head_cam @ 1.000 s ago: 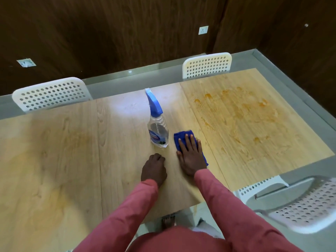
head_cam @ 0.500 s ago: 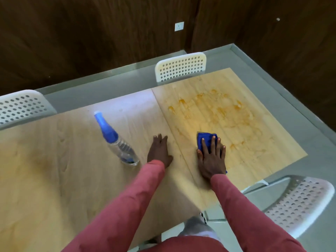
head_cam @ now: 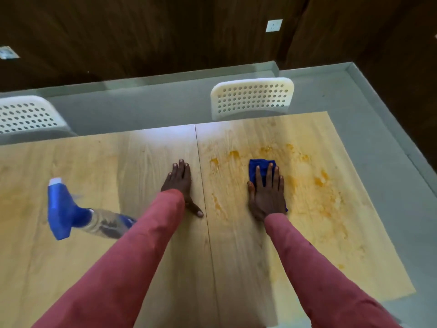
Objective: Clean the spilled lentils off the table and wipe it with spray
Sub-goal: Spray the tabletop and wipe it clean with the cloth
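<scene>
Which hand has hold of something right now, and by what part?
Neither grips anything. The right hand presses flat on top of the blue cloth; the left hand lies flat on the table.

Dark wood-panelled walls (head_cam: 165, 31) with a white socket (head_cam: 273, 25), grey floor (head_cam: 142, 107), perforated white chairs (head_cam: 251, 97).

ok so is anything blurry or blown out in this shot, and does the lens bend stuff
Head view: the spray bottle is smeared by motion blur and leans sharply from wide-angle stretch; a pale glare patch washes out the table near its far edge; the right hand on the blue cloth and the orange stains read fairly sharp.
</scene>
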